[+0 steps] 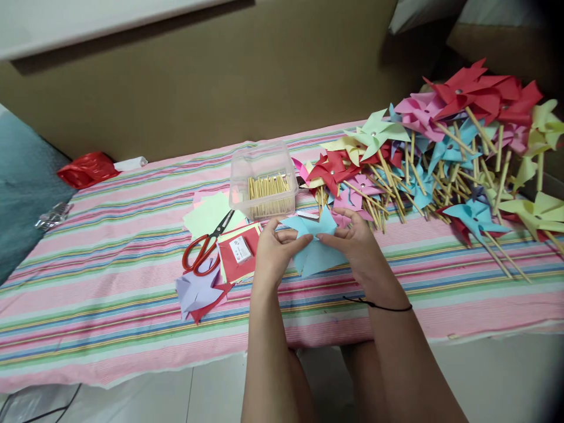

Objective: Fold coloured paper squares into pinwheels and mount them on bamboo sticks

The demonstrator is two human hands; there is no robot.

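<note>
A light blue paper pinwheel blank [321, 258] is held between my two hands above the striped cloth. My left hand [277, 249] pinches it near the centre with the thumb, fingers curled behind. On the other side my right hand [355, 241] grips the same paper, its thumb meeting the left one at the middle. Whether a pin sits under the thumbs cannot be made out. To the left lie orange-handled scissors [207, 248], a red paper square [238, 267] with a small white box [240, 249] on it, and purple cut paper [198, 291].
A clear plastic box [263, 208] of short wooden sticks [269, 191] stands behind my hands. Finished pinwheels [414, 164] on sticks are heaped at the right. Pale green paper [211, 212] lies by the scissors. A red plastic bag [88, 170] rests at far left.
</note>
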